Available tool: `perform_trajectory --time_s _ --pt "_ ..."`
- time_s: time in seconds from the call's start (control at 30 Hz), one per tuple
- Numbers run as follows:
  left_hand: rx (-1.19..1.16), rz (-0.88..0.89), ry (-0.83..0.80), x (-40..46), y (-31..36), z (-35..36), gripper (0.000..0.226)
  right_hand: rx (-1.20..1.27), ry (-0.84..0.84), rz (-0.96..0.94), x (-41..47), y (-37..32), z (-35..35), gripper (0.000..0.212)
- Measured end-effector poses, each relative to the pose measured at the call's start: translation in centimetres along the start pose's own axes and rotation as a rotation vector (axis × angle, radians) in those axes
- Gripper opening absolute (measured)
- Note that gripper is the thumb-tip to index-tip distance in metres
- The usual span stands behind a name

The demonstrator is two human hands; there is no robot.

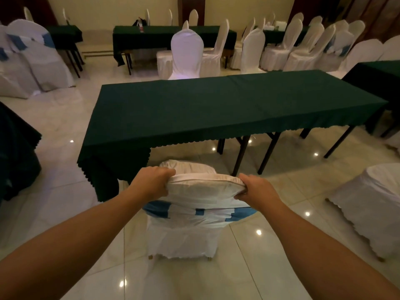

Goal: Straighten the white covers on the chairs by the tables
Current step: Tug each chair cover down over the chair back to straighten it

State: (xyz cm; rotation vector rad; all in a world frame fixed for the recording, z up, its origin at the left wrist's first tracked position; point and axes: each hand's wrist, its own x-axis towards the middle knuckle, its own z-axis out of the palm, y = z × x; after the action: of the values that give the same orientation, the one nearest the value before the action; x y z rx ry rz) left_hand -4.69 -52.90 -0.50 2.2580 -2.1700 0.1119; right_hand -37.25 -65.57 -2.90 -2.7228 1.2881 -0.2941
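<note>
Right at the near edge of the long table draped in dark green cloth [227,105], both hands are on the job. The left hand [151,182] clamps the top left corner of the white fabric chair cover [201,187], the right hand [257,188] clamps the top right corner, fingers curled over the piped seam, hands set apart across the width of the chair back. The chair faces the table, its seat just under the scalloped cloth hem. A blue sash [238,214] bands the back below the grip, and it looks uneven, bunched in patches. The skirt of the cover hangs down to the glossy pale tiled floor [270,256], a little rumpled.

How far along? My read: this chair is mid-fix, the top being tugged square, the sash and skirt not yet neat. Plenty left around the room by the look of it. A covered chair at the right edge [368,202] awaits, another covered chair [186,53] stands beyond the table, and rows of white-covered chairs [303,46] line the far tables. Whether those are already straight, I cannot tell from here.
</note>
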Motion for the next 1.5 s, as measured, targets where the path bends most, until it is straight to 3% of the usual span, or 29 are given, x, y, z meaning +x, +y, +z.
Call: perform_trajectory --time_s 0.3,0.87,1.13,1.5 --pt "-0.083 -0.045 -0.031 11.6 -3.3 -0.2 0.039 0.038 -0.008 -0.057 12.9 5.1 0.2 0.042" --pt "-0.021 -0.252 -0.178 31.3 -5.1 1.6 0.030 0.027 -0.094 -0.180 35.9 16.6 2.1 0.046" --pt "-0.051 -0.275 -0.165 34.5 -8.1 2.8 0.030 -0.016 -0.148 -0.171 41.0 16.2 3.0 0.043" --pt "-0.120 -0.368 -0.150 32.2 -13.6 5.0 0.033 -0.110 -0.116 -0.284 44.1 10.6 4.1 0.041"
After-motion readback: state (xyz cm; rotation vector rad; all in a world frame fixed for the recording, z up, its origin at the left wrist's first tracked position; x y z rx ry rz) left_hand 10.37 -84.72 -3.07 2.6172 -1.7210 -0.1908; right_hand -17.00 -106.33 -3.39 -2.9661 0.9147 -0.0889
